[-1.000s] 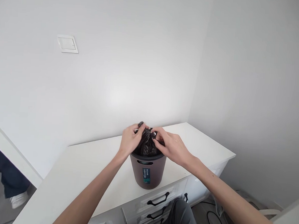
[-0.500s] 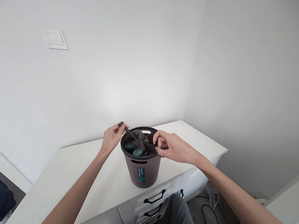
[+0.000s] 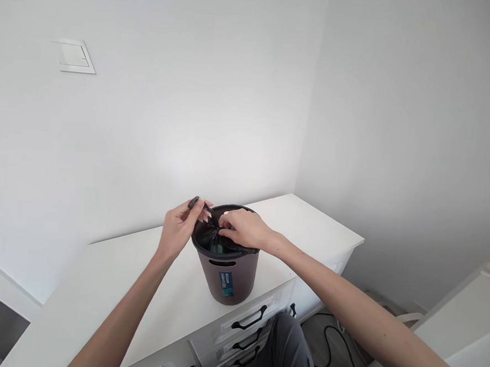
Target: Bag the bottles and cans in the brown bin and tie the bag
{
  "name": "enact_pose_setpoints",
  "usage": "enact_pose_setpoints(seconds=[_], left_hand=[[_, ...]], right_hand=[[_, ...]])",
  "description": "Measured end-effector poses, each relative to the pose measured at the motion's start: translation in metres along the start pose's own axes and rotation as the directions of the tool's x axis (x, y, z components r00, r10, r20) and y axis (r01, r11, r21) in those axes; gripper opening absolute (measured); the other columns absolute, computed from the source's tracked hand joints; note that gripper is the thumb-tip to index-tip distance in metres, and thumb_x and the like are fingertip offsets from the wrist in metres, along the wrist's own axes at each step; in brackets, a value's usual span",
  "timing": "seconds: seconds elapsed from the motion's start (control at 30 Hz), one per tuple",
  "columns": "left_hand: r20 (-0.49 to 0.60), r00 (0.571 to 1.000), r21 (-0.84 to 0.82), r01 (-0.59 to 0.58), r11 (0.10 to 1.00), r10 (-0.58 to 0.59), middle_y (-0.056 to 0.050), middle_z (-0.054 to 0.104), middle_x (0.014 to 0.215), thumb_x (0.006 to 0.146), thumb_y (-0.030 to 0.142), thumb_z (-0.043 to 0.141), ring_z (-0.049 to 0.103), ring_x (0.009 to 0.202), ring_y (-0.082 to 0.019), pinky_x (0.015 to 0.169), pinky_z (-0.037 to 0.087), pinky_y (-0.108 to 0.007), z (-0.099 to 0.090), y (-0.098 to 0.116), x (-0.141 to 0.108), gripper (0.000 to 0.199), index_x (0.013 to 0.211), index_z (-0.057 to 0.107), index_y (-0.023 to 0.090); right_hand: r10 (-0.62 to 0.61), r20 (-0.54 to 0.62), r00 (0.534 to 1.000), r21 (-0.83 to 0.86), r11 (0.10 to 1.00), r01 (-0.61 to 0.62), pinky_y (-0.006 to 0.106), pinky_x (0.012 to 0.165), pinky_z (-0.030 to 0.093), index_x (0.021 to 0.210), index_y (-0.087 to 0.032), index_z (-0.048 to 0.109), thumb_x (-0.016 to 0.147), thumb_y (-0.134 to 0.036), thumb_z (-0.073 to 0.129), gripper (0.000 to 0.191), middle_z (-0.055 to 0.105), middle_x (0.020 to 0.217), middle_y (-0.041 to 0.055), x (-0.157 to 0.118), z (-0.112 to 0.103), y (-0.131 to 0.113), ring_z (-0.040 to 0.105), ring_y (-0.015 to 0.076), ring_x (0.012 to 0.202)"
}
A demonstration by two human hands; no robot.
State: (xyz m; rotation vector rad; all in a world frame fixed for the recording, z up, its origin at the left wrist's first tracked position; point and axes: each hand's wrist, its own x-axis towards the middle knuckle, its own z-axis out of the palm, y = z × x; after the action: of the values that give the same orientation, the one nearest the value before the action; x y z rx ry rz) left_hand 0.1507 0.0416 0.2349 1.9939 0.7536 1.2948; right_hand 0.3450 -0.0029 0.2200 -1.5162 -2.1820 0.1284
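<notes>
A dark brown trash bin (image 3: 239, 274) with a black rim and a blue-green label stands upright on the white cabinet top. Inside it sits a black garbage bag (image 3: 214, 241), its top gathered into a twisted knot. My left hand (image 3: 180, 224) pinches one twisted end of the bag above the bin's left rim. Over the opening, my right hand (image 3: 244, 228) has its fingertips closed on the bag at the gathered knot. A loose end of the bag lies below the right hand, across the near right rim. The right hand hides part of the bag and the bin's far side.
The white cabinet (image 3: 134, 298) has drawers with black handles (image 3: 249, 318) on its front. Walls rise behind it and to the right, with a light switch (image 3: 75, 56) at upper left. My knee (image 3: 287, 346) is against the drawer side. A black cable (image 3: 330, 344) lies on the floor.
My right hand has moved left from the bag's right end to the knot. The left hand keeps its pinch on the left end. The view has shifted slightly.
</notes>
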Motion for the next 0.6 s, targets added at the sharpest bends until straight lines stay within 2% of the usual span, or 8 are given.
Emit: enact_pose_setpoints(seconds=[0.07, 0.17, 0.23, 0.33, 0.43, 0.53, 0.6], left_hand=[[-0.052, 0.999, -0.023, -0.001, 1.000, 0.000, -0.006, 0.071, 0.086, 0.099, 0.057, 0.058, 0.064, 0.082, -0.018, 0.085, 0.053, -0.033, -0.005, -0.008, -0.001, 0.043, 0.102, 0.076, 0.018], [-0.155, 0.987, -0.134, 0.027, 0.991, -0.048, -0.009, 0.073, 0.107, 0.100, 0.062, 0.052, 0.065, 0.088, -0.018, 0.087, 0.054, -0.035, -0.015, -0.024, -0.003, 0.049, 0.119, 0.070, 0.021], [-0.227, 0.964, -0.218, 0.090, 0.972, -0.140, -0.010, 0.071, 0.117, 0.098, 0.067, 0.049, 0.066, 0.088, -0.017, 0.083, 0.056, -0.034, -0.022, -0.041, -0.006, 0.056, 0.127, 0.066, 0.022], [-0.303, 0.905, -0.225, 0.238, 0.945, -0.300, -0.010, 0.070, 0.111, 0.093, 0.076, 0.050, 0.066, 0.085, -0.019, 0.077, 0.057, -0.033, -0.034, -0.074, -0.018, 0.064, 0.116, 0.067, 0.019], [-0.301, 0.859, -0.133, 0.392, 0.910, -0.413, -0.010, 0.070, 0.105, 0.086, 0.080, 0.054, 0.068, 0.083, -0.022, 0.074, 0.057, -0.036, -0.044, -0.110, -0.037, 0.067, 0.106, 0.068, 0.018], [-0.237, 0.840, 0.008, 0.504, 0.864, -0.488, -0.010, 0.072, 0.103, 0.082, 0.081, 0.057, 0.070, 0.084, -0.025, 0.074, 0.058, -0.039, -0.052, -0.141, -0.062, 0.066, 0.101, 0.069, 0.019], [-0.185, 0.837, 0.110, 0.539, 0.835, -0.515, -0.010, 0.074, 0.102, 0.081, 0.081, 0.057, 0.072, 0.085, -0.027, 0.075, 0.058, -0.040, -0.057, -0.159, -0.080, 0.064, 0.099, 0.070, 0.021]], right_hand=[[0.011, -0.033, 0.999, 0.068, 0.998, -0.009, 0.030, 0.067, 0.037, 0.087, -0.024, 0.067, 0.094, -0.025, 0.067, 0.008, 0.073, 0.092, 0.0012, 0.002, -0.002, -0.002, 0.063, 0.0200, 0.084], [0.073, -0.140, 0.987, 0.256, 0.966, -0.036, 0.030, 0.067, 0.041, 0.082, -0.024, 0.064, 0.093, -0.025, 0.066, 0.012, 0.072, 0.087, -0.0001, 0.004, -0.008, -0.001, 0.060, 0.0173, 0.074], [0.141, -0.220, 0.965, 0.427, 0.904, -0.035, 0.030, 0.069, 0.044, 0.081, -0.024, 0.064, 0.093, -0.032, 0.064, 0.015, 0.072, 0.086, -0.0007, 0.007, -0.015, 0.001, 0.060, 0.0162, 0.071], [0.237, -0.331, 0.913, 0.661, 0.749, 0.045, 0.031, 0.074, 0.050, 0.082, -0.023, 0.064, 0.091, -0.050, 0.061, 0.028, 0.071, 0.085, 0.0000, 0.012, -0.031, 0.007, 0.063, 0.0170, 0.075], [0.339, -0.437, 0.833, 0.771, 0.618, 0.153, 0.033, 0.076, 0.054, 0.084, -0.023, 0.064, 0.085, -0.057, 0.066, 0.034, 0.069, 0.083, 0.0014, 0.016, -0.054, 0.018, 0.066, 0.0203, 0.082], [0.416, -0.556, 0.720, 0.772, 0.580, 0.261, 0.037, 0.076, 0.058, 0.088, -0.025, 0.064, 0.079, -0.049, 0.076, 0.028, 0.069, 0.086, 0.0024, 0.013, -0.080, 0.042, 0.067, 0.0243, 0.089], [0.444, -0.626, 0.641, 0.749, 0.571, 0.337, 0.039, 0.079, 0.060, 0.089, -0.026, 0.063, 0.078, -0.046, 0.078, 0.027, 0.068, 0.089, 0.0027, 0.007, -0.093, 0.063, 0.067, 0.0253, 0.094]])
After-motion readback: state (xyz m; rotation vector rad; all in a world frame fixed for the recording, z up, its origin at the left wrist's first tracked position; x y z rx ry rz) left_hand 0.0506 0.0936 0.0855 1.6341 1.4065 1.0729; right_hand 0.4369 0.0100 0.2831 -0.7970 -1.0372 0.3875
